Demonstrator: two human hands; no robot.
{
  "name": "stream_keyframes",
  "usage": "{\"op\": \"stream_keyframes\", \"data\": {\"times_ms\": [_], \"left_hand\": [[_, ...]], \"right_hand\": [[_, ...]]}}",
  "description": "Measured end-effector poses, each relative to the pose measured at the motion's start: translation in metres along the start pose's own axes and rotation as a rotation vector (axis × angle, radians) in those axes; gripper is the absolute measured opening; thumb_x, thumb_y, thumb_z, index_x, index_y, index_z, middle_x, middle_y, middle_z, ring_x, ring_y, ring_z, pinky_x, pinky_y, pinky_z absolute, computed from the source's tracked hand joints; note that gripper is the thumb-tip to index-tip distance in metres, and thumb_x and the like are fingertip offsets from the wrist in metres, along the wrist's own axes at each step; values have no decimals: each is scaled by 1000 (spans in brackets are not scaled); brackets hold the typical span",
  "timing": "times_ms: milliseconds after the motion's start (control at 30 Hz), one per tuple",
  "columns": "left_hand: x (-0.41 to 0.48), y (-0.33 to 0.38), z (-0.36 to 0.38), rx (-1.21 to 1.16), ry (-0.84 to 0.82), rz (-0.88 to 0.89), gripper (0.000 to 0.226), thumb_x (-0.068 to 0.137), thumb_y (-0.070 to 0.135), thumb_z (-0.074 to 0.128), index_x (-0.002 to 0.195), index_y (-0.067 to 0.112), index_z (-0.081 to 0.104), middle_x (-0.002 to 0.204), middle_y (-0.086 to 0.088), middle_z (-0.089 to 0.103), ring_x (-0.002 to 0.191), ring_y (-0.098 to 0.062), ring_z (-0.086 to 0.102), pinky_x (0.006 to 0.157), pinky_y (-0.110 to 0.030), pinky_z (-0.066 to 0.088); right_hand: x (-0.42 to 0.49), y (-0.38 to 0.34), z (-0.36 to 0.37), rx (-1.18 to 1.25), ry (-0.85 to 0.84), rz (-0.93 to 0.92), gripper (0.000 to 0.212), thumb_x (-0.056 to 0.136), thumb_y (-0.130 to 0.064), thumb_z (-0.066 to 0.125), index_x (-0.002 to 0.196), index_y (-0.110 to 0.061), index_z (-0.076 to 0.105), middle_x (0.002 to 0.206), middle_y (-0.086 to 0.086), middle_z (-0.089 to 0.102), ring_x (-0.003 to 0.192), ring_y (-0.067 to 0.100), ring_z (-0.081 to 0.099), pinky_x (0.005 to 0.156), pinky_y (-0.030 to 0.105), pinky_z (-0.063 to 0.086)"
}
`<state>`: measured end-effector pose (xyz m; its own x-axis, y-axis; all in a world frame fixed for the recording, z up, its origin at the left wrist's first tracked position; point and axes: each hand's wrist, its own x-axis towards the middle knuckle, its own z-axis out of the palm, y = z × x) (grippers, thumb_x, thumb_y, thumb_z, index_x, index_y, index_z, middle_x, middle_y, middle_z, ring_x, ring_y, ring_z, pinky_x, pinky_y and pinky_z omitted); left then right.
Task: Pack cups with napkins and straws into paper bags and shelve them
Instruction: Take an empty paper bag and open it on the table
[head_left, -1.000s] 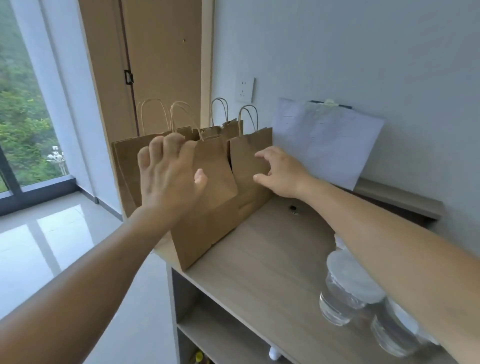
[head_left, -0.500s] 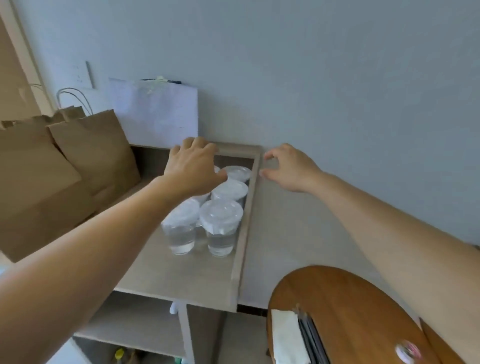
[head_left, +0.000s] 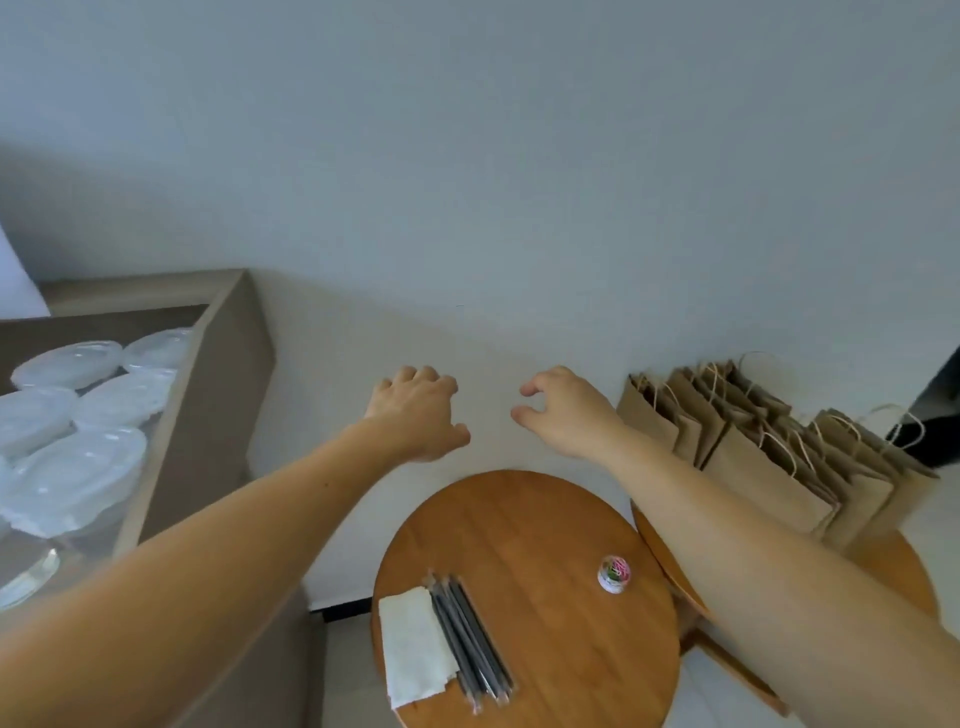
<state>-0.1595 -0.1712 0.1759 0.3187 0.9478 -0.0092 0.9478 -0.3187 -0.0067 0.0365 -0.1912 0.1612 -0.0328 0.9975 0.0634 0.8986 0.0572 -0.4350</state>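
Note:
My left hand (head_left: 418, 413) and my right hand (head_left: 563, 410) hang in the air in front of the wall, above the far edge of a round wooden table (head_left: 545, 519). Both have loosely curled fingers and hold nothing. On that table lie a stack of white napkins (head_left: 413, 649) and a bundle of grey wrapped straws (head_left: 470, 639) side by side. Several folded brown paper bags (head_left: 769, 447) with string handles stand on a second round table to the right of my right hand. Several clear lidded cups (head_left: 78, 410) stand on the shelf unit at the far left.
A small round tub of coloured clips (head_left: 614, 571) sits on the near round table. The wooden shelf unit's raised side panel (head_left: 208, 395) stands left of my left arm. A dark object (head_left: 935, 415) is at the right edge behind the bags.
My view has swung right, from the filled bags on the shelf past the cups to the round tables. Both hands left the bags and moved right with it, empty.

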Motion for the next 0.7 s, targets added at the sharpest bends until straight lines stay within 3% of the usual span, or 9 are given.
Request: {"op": "stream_keyframes", "data": {"times_ms": [233,367,500,600,700], "left_hand": [[88,59,60,-53,-141,155,63,91,47,52,146,20,38,147,-6,42,136,-29,35,112,-46,31],[118,93,88,-101,-180,232,61,93,46,51,147,21,37,148,-5,41,137,-27,34,113,-44,30],[142,121,105,-137,-230,242,59,96,43,49,148,21,36,149,-4,40,137,-26,34,112,-43,31],[160,141,118,-163,-263,221,58,96,43,48,149,21,36,149,-4,41,136,-26,36,112,-42,33],[175,159,129,-170,-299,154,56,96,41,46,148,22,37,148,-2,42,135,-24,38,111,-40,35]], "right_hand": [[4,94,5,-38,-17,231,46,97,-43,53,136,-18,53,142,1,47,119,17,52,97,29,43],[0,147,6,-13,-9,366,46,98,-38,54,138,-15,52,140,4,52,123,20,53,101,33,45],[6,202,9,-18,37,470,43,99,-35,54,137,-15,53,136,3,55,120,19,56,97,28,46],[21,247,9,-64,57,478,31,99,-34,53,123,-16,62,112,2,63,99,15,61,83,26,51],[45,296,8,-135,68,475,16,99,-36,49,95,-25,60,78,-10,56,73,8,57,57,19,36]]}}
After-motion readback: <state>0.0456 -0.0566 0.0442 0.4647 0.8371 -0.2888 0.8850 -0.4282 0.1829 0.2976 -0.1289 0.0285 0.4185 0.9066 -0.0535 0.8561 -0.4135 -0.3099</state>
